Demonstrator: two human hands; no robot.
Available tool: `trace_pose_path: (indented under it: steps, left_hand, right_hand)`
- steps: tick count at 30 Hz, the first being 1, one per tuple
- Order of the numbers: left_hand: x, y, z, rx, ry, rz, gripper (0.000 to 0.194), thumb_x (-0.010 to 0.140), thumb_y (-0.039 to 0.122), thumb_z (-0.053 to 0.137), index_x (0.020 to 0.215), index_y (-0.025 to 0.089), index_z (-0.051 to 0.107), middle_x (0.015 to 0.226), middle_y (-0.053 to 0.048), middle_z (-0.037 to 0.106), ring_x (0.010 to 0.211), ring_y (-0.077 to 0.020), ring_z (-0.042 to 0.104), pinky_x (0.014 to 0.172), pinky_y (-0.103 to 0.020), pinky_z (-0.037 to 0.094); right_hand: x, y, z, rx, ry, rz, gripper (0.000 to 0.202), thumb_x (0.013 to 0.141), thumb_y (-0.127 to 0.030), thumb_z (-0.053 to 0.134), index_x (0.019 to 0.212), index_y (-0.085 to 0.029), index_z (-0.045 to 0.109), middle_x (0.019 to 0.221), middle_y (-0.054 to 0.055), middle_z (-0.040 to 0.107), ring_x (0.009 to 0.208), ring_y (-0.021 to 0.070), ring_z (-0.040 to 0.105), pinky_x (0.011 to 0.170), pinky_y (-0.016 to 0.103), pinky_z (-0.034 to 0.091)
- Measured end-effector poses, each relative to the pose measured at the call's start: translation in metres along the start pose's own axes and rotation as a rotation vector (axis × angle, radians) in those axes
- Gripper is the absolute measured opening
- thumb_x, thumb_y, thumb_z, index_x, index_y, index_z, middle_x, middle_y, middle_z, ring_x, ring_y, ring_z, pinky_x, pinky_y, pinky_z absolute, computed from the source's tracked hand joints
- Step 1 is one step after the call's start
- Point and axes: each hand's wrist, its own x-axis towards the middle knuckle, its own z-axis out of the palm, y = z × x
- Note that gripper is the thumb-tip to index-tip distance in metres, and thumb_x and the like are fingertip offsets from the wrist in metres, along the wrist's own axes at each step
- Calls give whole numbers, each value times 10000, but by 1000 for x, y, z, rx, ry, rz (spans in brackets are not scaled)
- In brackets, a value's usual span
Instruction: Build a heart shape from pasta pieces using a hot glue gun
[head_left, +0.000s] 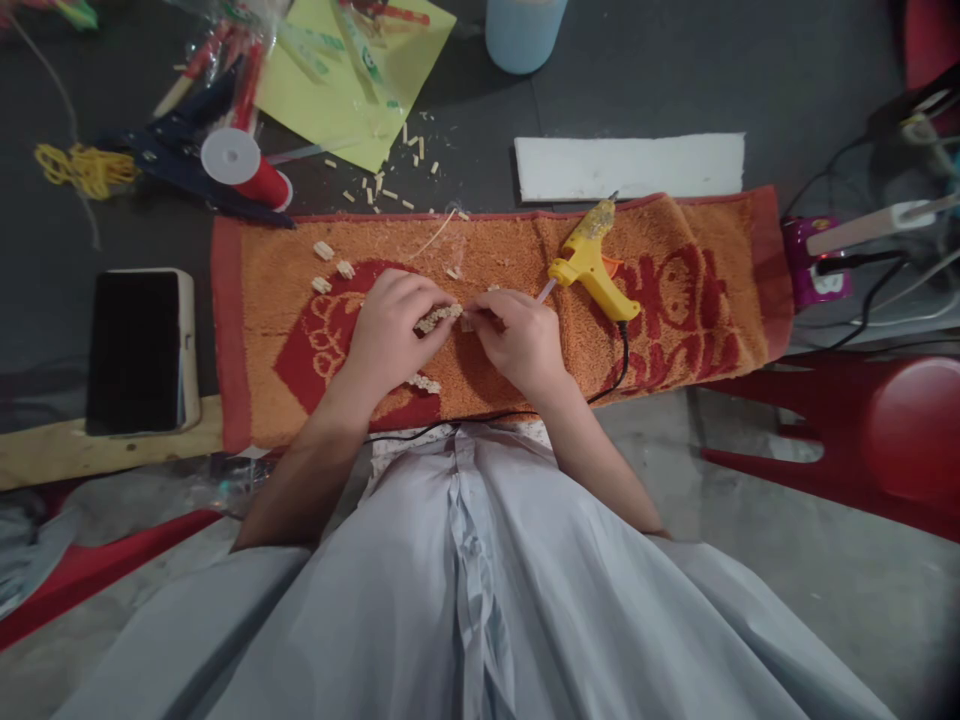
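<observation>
Over the orange and red towel (495,240), my left hand (394,325) is closed on a strip of small pale wooden pieces (439,318). Close by on the right, my right hand (521,335) pinches at the strip's end; what lies between its fingertips is too small to make out. A second pale strip (424,383) rests on the towel below my left hand. Several small pale clusters (322,250) lie to the upper left. A yellow hot glue gun (596,262), a glue stick at its rear, lies to the right of my right hand.
Behind the towel are a white board (630,167), a blue cup (525,35), scattered wooden bits (379,185) and yellow-green paper (300,90). A red thread spool (262,183), dark pliers-like tool (176,150), yellow string (86,170) and phone (139,350) are left. The gun's cord (624,360) runs across the towel's front.
</observation>
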Motion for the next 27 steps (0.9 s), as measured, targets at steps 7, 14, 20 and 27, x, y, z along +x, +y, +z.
trace_pose_path:
  steps: [7, 14, 20, 27]
  left_hand:
    - [0, 2, -2, -7, -16, 2, 140, 922, 293, 575, 941, 206, 683, 961, -47, 685, 972, -218, 579, 879, -384, 469]
    - [0, 1, 0, -11, -12, 10, 144, 927, 300, 572, 944, 209, 682, 964, -47, 682, 971, -216, 577, 880, -389, 469]
    - [0, 2, -1, -18, -22, 4, 146, 926, 300, 569, 943, 214, 686, 967, -53, 680, 975, -221, 576, 885, -400, 472]
    - [1, 1, -1, -14, -24, 15, 143, 914, 298, 584, 949, 210, 692, 963, -57, 684, 976, -227, 574, 882, -405, 473]
  right_hand:
    - [0, 3, 2, -63, 5, -52, 192, 914, -153, 504, 810, -207, 657, 792, 38, 693, 772, 186, 609, 713, 286, 450]
    - [-1, 4, 3, -50, -4, -58, 197, 912, -135, 488, 818, -216, 642, 809, 39, 679, 786, 193, 596, 733, 302, 456]
    - [-1, 4, 3, -51, -11, -52, 220, 896, -106, 478, 803, -214, 646, 807, 48, 683, 784, 195, 599, 728, 301, 461]
    - [-1, 3, -1, 11, -7, 24, 192, 874, -116, 522, 840, -212, 685, 825, 33, 718, 807, 186, 644, 741, 291, 484]
